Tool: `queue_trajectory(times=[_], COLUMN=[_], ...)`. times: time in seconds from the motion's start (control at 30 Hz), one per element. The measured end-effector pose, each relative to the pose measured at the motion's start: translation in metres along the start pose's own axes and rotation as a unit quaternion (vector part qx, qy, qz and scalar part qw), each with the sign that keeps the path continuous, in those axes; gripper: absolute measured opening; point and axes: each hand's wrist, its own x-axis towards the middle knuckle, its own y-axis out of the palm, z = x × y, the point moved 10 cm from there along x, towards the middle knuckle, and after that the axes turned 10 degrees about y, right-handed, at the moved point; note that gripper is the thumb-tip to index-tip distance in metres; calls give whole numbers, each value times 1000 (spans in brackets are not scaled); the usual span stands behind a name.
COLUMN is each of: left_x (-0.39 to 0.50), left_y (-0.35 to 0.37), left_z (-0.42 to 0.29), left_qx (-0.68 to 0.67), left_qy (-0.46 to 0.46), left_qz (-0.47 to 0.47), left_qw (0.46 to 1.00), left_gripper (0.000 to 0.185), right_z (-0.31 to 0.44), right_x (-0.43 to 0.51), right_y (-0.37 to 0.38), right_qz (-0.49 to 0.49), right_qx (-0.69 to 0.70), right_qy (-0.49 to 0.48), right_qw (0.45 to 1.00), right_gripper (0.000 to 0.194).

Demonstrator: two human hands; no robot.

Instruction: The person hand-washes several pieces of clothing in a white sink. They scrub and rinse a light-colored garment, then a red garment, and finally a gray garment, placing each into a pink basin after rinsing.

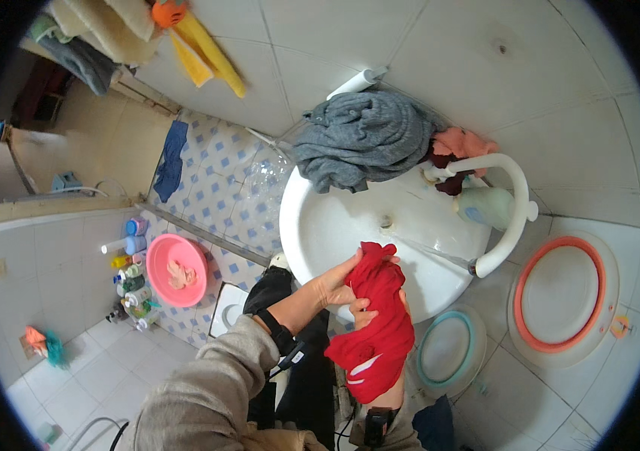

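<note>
A wet-looking red cloth garment [379, 315] with white marks is bunched between my two hands, over the near rim of the white washbasin [320, 225]. My left hand [342, 283] grips its upper left side. Beneath and around the lower part is my right hand [364, 314], largely covered by the fabric. A thin stream of water [432, 251] runs from the curved white faucet [517, 197] into the basin, to the right of the drain [386, 221].
A grey knit garment [365, 135] is heaped on the basin's back rim, beside a pink cloth [463, 144] and a pale green bottle [486, 207]. Two collapsible basins, orange-rimmed [601, 293] and teal-rimmed [422, 361], lean at right. A pink tub [154, 270] and several bottles [134, 282] stand left.
</note>
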Motion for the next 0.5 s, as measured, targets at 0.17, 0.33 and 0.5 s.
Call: queue_trajectory(times=[0.17,0.33,0.5], left_x=[12,20,24], left_y=[19,65,84], left_z=[-7,-19,-37], left_qx=[208,283,419], left_qy=[-73,-43,10], left_qz=[4,8,-15], left_qw=[975,958,908], left_gripper=[24,20,24], right_z=[19,31,41], right_x=[-32,-58,-52], right_y=[-17,-9,25], right_qz=[-200,-369,-358], right_qx=[-207,-399,-559], right_qy=[-47,-147,-239], right_qw=[957,827,709], right_gripper=[54,43,43])
